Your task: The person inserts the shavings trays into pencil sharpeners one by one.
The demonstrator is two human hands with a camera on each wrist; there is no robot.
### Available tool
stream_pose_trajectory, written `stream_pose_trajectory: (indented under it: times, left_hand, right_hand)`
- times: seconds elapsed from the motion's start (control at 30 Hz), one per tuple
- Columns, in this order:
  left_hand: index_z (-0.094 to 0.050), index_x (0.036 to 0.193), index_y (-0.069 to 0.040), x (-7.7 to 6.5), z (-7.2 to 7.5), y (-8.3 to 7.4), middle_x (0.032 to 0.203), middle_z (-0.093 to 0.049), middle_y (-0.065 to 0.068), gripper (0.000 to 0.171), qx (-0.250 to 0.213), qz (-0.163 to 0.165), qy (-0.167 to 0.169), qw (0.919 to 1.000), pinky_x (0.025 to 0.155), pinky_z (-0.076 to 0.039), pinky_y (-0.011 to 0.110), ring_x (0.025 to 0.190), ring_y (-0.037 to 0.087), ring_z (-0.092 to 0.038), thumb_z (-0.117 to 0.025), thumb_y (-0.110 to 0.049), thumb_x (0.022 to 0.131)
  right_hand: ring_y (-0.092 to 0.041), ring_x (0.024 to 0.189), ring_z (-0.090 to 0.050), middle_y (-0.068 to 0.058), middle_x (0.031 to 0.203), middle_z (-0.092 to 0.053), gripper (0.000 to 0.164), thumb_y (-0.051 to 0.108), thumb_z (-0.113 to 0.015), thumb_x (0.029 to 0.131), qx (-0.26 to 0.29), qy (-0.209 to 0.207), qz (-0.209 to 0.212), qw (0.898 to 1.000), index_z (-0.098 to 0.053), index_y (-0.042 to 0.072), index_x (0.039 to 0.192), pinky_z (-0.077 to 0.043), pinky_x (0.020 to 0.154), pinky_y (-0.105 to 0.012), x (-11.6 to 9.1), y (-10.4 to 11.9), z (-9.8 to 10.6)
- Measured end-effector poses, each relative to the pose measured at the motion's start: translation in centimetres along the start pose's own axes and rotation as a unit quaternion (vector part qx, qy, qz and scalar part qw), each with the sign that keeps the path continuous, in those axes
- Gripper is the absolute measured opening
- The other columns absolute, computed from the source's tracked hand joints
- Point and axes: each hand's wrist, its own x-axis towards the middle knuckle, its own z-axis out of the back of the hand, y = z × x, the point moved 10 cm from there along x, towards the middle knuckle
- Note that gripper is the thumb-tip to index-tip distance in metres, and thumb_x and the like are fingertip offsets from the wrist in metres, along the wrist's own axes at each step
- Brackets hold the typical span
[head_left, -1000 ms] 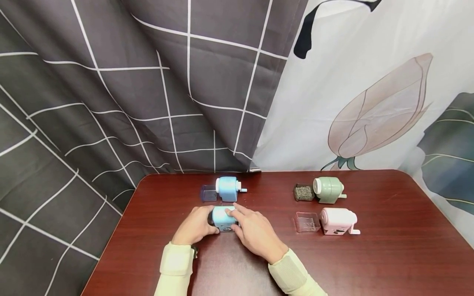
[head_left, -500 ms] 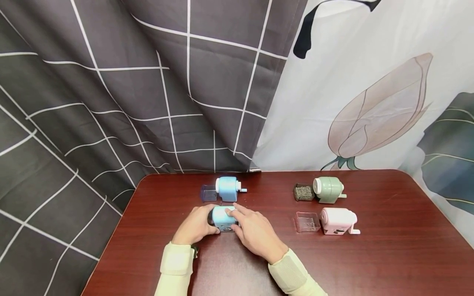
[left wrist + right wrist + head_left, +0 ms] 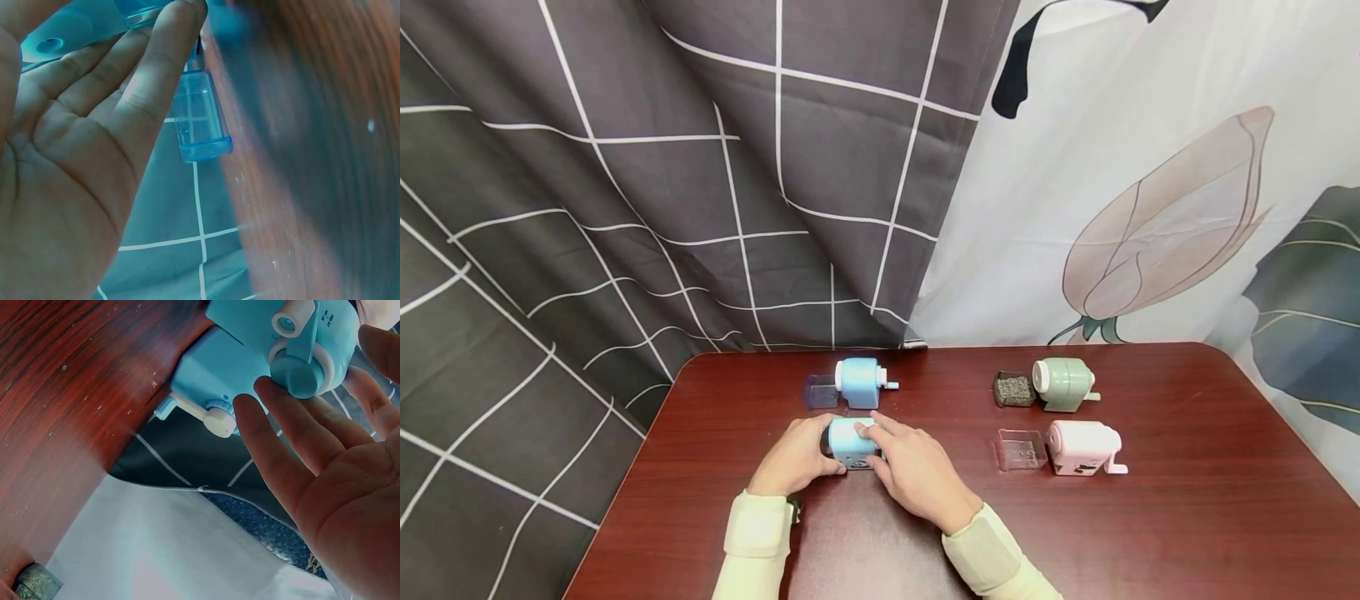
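A light blue crank pencil sharpener stands on the table between both hands, with dark print on its front. My left hand holds its left end, thumb at the front and fingers behind. On its right end is my right hand, with a finger across the top and the thumb at the front. In the right wrist view, the fingers lie beside the sharpener's crank end. A round hole shows in the sharpener body in the left wrist view. Its lower part is partly hidden.
Behind stands another blue sharpener with its clear drawer pulled out. To the right are a green sharpener, a drawer of shavings, a pink sharpener and its clear drawer. A curtain hangs behind the table.
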Motion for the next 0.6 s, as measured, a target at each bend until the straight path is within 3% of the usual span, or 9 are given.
stream_pose_trajectory:
  times: [0.37,0.6]
  left_hand:
    - [-0.066,0.116,-0.006,-0.14,-0.11,0.25,0.101,-0.071,0.002,0.057,0.004,0.004,0.004,1.0,0.083,-0.053,0.041,0.088,0.018,-0.064,-0.093,-0.008,0.065]
    - [-0.062,0.13,-0.009,-0.28,0.39,0.16,0.112,-0.069,0.003,0.073,-0.019,0.004,0.002,0.9998,0.088,-0.052,0.042,0.098,0.019,-0.064,-0.093,-0.007,0.065]
  right_hand:
    - [-0.035,0.131,-0.053,-0.019,0.142,-0.055,0.047,0.019,-0.074,0.091,0.066,0.01,0.0,0.998,-0.061,0.011,0.136,-0.044,0.103,-0.053,-0.2,-0.21,-0.15]
    - [-0.038,0.136,-0.046,-0.022,0.149,-0.046,0.062,0.018,-0.076,0.09,0.114,0.012,-0.02,0.993,-0.05,0.007,0.145,-0.04,0.108,-0.053,-0.48,-0.66,0.48]
